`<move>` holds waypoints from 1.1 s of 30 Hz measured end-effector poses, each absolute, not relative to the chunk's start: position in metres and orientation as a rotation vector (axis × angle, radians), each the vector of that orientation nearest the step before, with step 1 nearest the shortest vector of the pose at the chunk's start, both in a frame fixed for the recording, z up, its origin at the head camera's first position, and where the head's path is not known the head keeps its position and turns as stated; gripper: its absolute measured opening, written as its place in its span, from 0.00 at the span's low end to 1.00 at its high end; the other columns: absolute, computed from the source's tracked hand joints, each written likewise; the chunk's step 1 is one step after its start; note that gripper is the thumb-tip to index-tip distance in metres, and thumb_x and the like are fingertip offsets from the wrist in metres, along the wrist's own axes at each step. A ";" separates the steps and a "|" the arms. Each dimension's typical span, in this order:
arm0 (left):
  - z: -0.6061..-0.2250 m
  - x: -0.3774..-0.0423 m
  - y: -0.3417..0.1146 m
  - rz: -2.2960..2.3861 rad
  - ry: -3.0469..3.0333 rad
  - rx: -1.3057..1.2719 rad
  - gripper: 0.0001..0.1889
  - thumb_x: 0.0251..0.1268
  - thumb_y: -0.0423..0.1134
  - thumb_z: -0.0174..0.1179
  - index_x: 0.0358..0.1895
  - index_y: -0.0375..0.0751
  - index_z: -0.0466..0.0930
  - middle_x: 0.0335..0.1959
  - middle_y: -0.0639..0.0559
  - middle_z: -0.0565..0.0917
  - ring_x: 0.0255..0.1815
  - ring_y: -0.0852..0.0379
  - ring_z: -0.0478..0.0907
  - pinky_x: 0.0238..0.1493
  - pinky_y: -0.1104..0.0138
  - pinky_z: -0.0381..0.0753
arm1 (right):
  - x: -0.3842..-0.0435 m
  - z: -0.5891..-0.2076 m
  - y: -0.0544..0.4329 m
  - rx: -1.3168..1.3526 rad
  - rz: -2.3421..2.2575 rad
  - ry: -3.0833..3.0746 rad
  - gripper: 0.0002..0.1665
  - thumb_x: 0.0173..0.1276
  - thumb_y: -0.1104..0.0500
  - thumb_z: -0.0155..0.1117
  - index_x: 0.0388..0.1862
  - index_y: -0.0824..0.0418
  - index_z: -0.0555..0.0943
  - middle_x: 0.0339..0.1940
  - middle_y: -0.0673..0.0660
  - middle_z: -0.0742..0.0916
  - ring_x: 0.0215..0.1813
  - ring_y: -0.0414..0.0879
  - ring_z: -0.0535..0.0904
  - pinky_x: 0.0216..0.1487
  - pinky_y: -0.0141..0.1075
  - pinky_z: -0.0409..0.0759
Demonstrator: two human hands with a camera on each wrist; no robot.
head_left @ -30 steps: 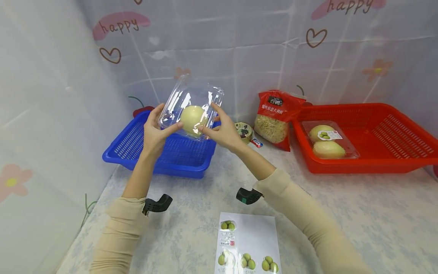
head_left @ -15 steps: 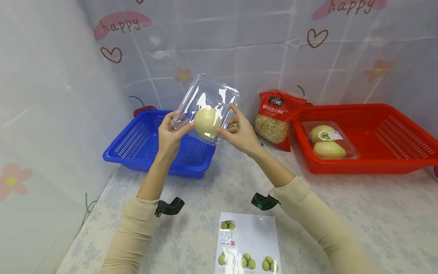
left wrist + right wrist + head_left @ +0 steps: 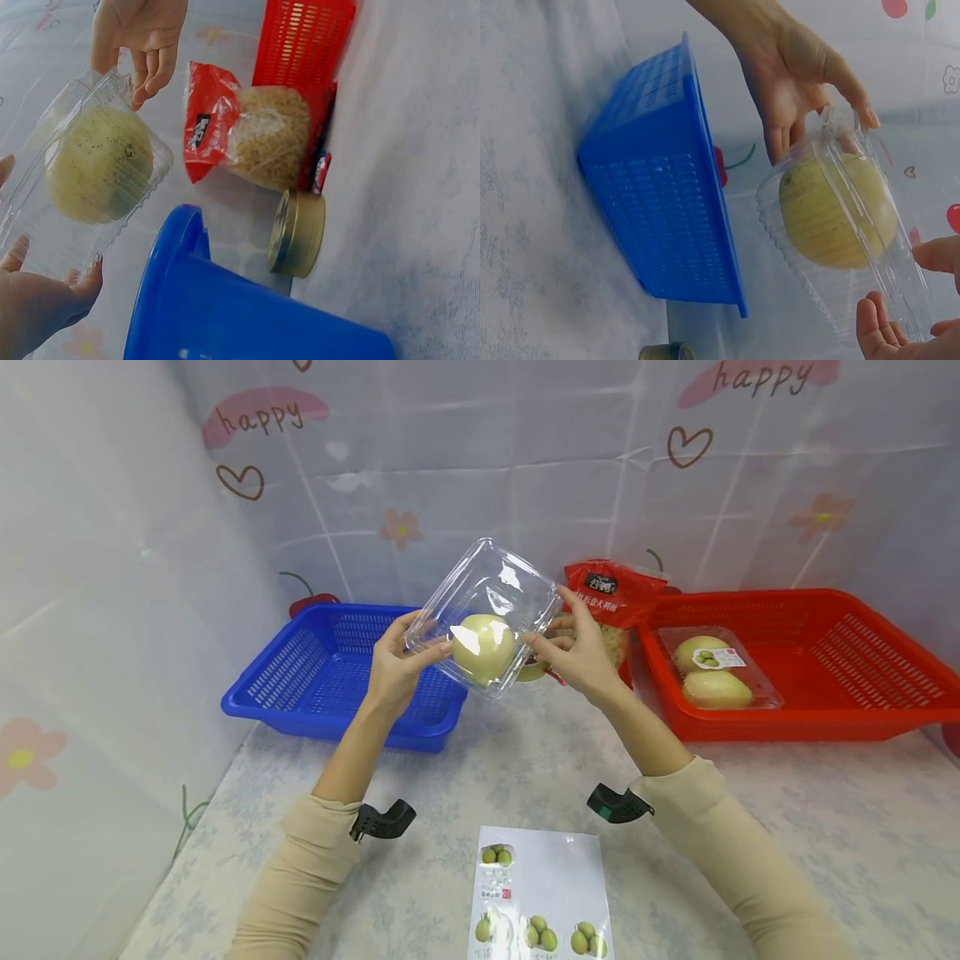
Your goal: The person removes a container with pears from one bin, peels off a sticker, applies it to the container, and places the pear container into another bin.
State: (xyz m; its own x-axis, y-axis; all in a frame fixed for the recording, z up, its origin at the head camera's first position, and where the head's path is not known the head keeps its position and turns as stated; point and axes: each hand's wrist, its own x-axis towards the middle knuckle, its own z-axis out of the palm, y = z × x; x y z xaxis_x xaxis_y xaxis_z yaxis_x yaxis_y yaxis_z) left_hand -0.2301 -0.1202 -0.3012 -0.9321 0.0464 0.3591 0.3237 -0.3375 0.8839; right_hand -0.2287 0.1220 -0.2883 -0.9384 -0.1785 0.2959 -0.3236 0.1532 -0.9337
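A clear plastic clamshell box [image 3: 506, 585] is held up above the table, tilted, its lid folded over. Inside lies one round, pale yellow pear [image 3: 483, 647], with small dark specks showing in the left wrist view. My left hand [image 3: 393, 670] pinches the box at its left edge, thumb on the near face. On the right edge, my right hand [image 3: 587, 652] grips it with thumb and fingers. No label shows on this box. A sheet of stickers [image 3: 558, 868] printed with green fruit lies flat on the table near me.
A blue basket [image 3: 337, 731] stands behind my left hand. To the right, a red basket [image 3: 825, 724] holds a labelled box of two pears [image 3: 716, 689]. Between them are a red pasta bag [image 3: 270, 139] and a round tin [image 3: 304, 232]. A printed curtain [image 3: 480, 443] hangs behind.
Both hands have carried the box with its pear rightward and slightly down, from over the blue basket to in front of the tin and pasta bag. The grip stays much the same.
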 end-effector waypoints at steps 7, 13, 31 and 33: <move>-0.304 -0.231 -0.111 -2.463 -1.683 -0.518 0.28 0.52 0.15 0.54 0.60 0.23 0.64 0.55 0.30 0.70 0.39 0.56 0.82 0.44 0.67 0.81 | -0.225 -0.290 0.140 0.423 1.910 -2.319 0.43 0.65 0.60 0.62 0.74 0.57 0.52 0.54 0.67 0.72 0.47 0.52 0.81 0.43 0.35 0.82; -0.306 -0.232 -0.105 -2.493 -1.748 -0.500 0.26 0.54 0.17 0.55 0.59 0.26 0.66 0.53 0.37 0.72 0.43 0.55 0.81 0.49 0.67 0.79 | -0.221 -0.291 0.159 0.437 2.088 -2.235 0.39 0.67 0.62 0.60 0.73 0.59 0.54 0.48 0.62 0.75 0.35 0.40 0.83 0.43 0.32 0.82; -0.313 -0.227 -0.086 -2.510 -1.950 -0.470 0.31 0.57 0.21 0.58 0.65 0.35 0.65 0.63 0.39 0.66 0.67 0.38 0.61 0.64 0.59 0.68 | -0.200 -0.305 0.195 0.340 2.208 -2.259 0.44 0.67 0.54 0.62 0.74 0.62 0.50 0.43 0.61 0.77 0.36 0.45 0.86 0.43 0.33 0.82; -0.315 -0.226 -0.084 -2.473 -2.013 -0.457 0.31 0.57 0.22 0.59 0.66 0.37 0.64 0.63 0.40 0.66 0.66 0.39 0.63 0.63 0.59 0.69 | -0.198 -0.308 0.197 0.375 2.217 -2.243 0.42 0.67 0.57 0.61 0.73 0.64 0.51 0.41 0.60 0.78 0.36 0.46 0.86 0.42 0.34 0.82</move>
State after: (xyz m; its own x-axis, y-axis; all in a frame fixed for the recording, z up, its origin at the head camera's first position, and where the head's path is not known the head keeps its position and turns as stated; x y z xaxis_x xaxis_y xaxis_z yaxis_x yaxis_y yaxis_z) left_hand -0.2259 -0.0838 -0.3145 -0.9567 0.2376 0.1680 0.1163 -0.2172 0.9692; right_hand -0.1984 0.1970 -0.3082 -0.9716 -0.1908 0.1402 -0.1424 -0.0021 -0.9898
